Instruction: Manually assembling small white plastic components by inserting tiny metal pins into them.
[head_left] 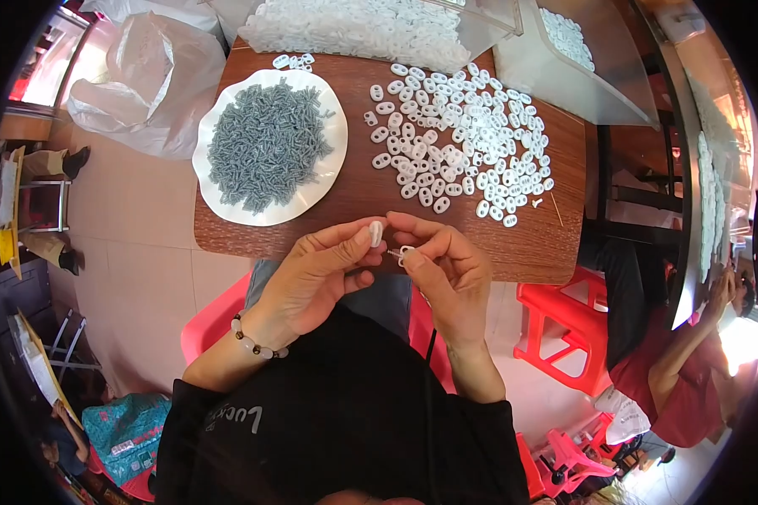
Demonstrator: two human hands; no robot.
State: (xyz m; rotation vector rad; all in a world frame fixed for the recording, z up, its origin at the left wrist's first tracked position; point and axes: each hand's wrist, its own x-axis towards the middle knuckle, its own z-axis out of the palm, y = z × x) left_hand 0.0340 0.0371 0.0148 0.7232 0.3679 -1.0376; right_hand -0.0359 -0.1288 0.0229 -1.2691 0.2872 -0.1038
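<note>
My left hand (316, 271) pinches a small white oval plastic piece (376, 232) between thumb and forefinger, just above the near edge of the wooden table (345, 194). My right hand (446, 265) holds another white piece (406, 252) with a small grey pin against it, its fingertips almost touching the left hand. A spread of several white oval pieces (463, 139) lies on the table beyond my hands. A white wavy-rimmed plate (227, 206) heaped with grey pins (265, 147) sits to the left.
A clear bag of white pieces (362, 29) and a clear tray (564, 67) stand at the table's far side. A crumpled plastic bag (143, 76) lies on the floor at left. Red plastic stools (560, 328) stand at right, beside another person in red (690, 379).
</note>
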